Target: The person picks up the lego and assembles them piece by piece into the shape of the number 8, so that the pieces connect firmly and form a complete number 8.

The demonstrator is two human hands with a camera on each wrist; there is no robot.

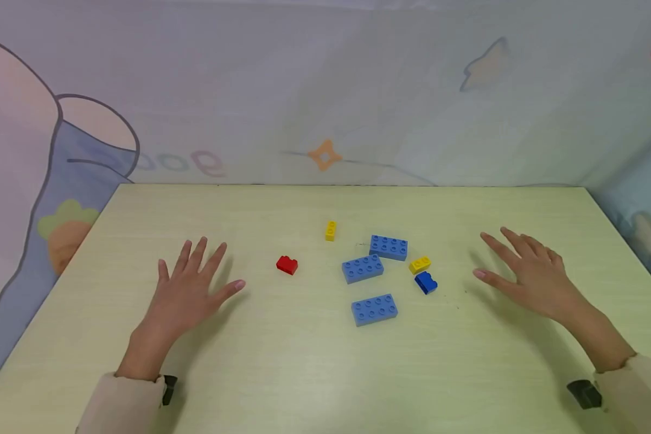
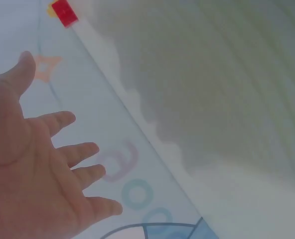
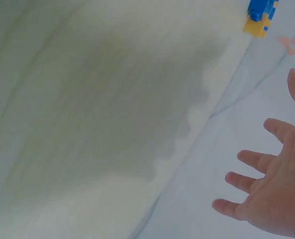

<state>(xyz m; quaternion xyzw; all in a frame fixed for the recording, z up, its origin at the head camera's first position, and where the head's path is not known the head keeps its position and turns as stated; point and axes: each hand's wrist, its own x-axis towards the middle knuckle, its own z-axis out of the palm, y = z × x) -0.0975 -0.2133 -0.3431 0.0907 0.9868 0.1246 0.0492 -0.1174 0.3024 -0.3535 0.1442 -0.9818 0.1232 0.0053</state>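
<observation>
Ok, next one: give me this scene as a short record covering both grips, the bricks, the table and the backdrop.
left grip: fingers spread, holding nothing
right grip: fingers spread, holding nothing
nearest left grip: red brick
other small bricks: dark blue brick, two yellow bricks
larger bricks: three lighter blue bricks
surface: pale table
behind: printed backdrop

There's a red brick on the pale table, with the left hand spread to its left. To the red brick's right lie three large blue bricks, two yellow bricks, a small dark-blue brick and, farthest, the spread right hand.
</observation>
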